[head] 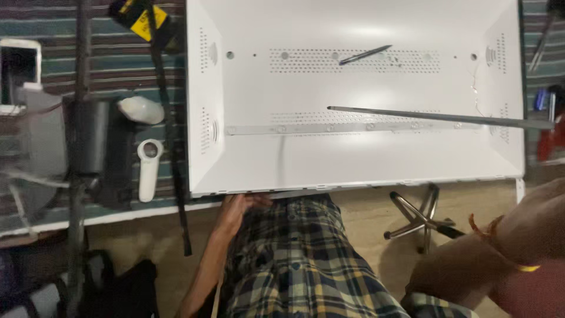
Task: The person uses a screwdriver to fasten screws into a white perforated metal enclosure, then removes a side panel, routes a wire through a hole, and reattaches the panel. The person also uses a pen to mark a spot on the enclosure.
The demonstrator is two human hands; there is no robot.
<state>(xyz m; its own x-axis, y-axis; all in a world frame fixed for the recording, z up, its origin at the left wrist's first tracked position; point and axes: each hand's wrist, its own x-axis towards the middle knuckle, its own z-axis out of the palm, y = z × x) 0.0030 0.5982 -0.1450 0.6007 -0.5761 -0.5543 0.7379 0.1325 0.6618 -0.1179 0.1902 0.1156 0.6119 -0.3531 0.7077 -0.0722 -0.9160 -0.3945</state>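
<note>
White panel (353,94), a large shallow tray-shaped sheet with sloped edges, lies flat on the tabletop (53,218) and fills most of the upper view. Its face carries rows of small perforations, several round holes and a pale strip (347,127) fixed lengthwise across the lower half. A dark pen-like tool (365,55) rests on the upper row of perforations. A long thin grey rod (441,116) lies across the panel just above the strip and runs past the right edge.

Left hand (238,209) sits at the near edge of the panel, fingers (259,199) curled up against the underside of the rim; how tightly they grip cannot be told. Right forearm (500,247), with an orange thread at the wrist, enters at the lower right; the hand itself is out of view.

Left of the panel, on a striped cloth (59,65), lie a white handheld device with a ring end (148,168), a white rounded object (141,110), a black strap (170,147) with a yellow label (144,22), and a phone (19,73). Below the tabletop, a checked shirt (294,265) and a chrome chair base (421,218) on the floor are visible.
</note>
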